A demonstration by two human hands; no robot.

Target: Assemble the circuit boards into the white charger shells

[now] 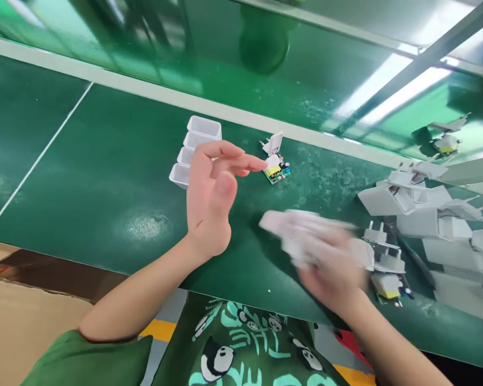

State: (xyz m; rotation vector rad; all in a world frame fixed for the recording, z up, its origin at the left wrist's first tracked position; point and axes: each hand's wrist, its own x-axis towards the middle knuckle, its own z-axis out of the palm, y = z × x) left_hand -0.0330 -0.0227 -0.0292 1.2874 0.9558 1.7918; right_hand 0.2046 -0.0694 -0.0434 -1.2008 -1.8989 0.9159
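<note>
My left hand (215, 198) is raised over the middle of the table, fingers stretched to the right and thumb apart, with nothing visible in it. Just past its fingertips lies a small green circuit board (277, 172) with a yellow-wrapped component, and a white plug cover (273, 143) with two pins sits behind it. Partly behind the hand stands a row of several white open plastic housings (204, 127). Lower right, my right hand (338, 268) is smeared by motion. Its fingers are closed around a blurred white plastic housing (293, 228).
On the right, several white housings (418, 222) with pin covers are piled up. A black-handled tool (416, 257) lies among them, with another circuit board (387, 287) nearby. A shiny green panel (217, 69) rises behind the table; cardboard (32, 327) is at lower left.
</note>
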